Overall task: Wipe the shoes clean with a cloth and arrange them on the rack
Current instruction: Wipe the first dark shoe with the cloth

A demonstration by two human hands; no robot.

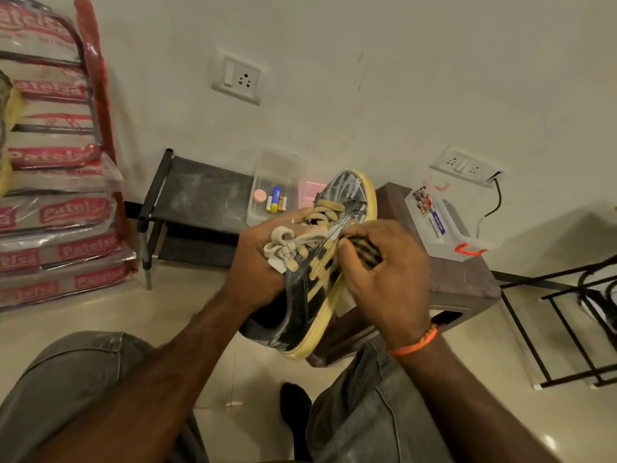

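A pale tiled floor [260,369] is carrying the furniture. A dark low rack [197,195] is standing at far left against the wall, with a clear plastic tub [267,208] sitting on its right end. A brown stool [464,282] is standing to the right, bearing a clear lidded box [437,222]. A black metal frame [567,329] is resting at far right.

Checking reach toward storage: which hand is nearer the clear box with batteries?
Left. The left hand grips the shoe just below the clear box with batteries; the right hand, holding the cloth, sits farther right.
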